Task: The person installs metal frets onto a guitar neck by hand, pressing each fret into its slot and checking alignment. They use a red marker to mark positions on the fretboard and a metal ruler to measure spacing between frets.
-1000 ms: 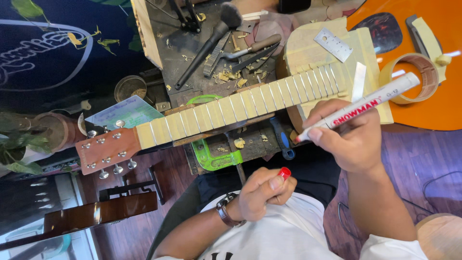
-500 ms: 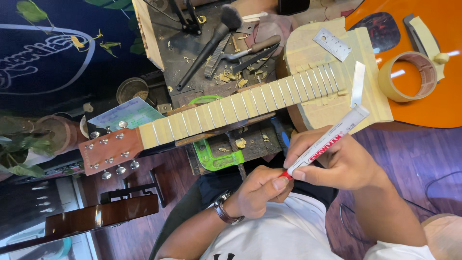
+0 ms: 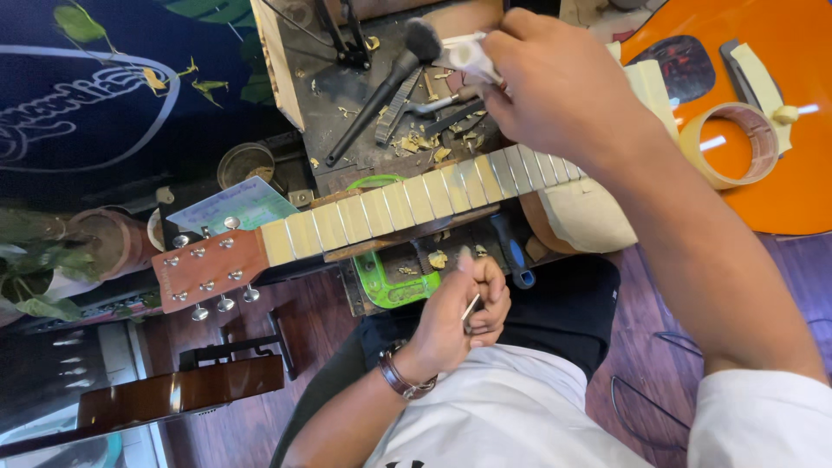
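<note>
A guitar neck [image 3: 407, 204] lies across the bench, its fretboard covered with pale tape and its reddish headstock [image 3: 208, 264] to the left. My right hand [image 3: 563, 91] reaches over the neck to the cluttered bench top, shut on a white marker [image 3: 468, 56] beside a black brush [image 3: 381, 82]. My left hand [image 3: 455, 316] stays low near my lap, below the neck, with a thin silvery metal piece [image 3: 471, 308] pinched between its fingers. I wear a watch on that wrist.
An orange guitar body [image 3: 780, 182] with a roll of tape [image 3: 728, 143] lies at the right. A green tool [image 3: 390, 282] and a blue-handled screwdriver [image 3: 516, 251] sit under the neck. Another guitar [image 3: 173, 390] stands at lower left, with a potted plant [image 3: 35, 260] beside it.
My right hand has gone from my lap up over the neck to the bench top, carrying the white marker. The left hand stayed low; the red cap is no longer visible.
</note>
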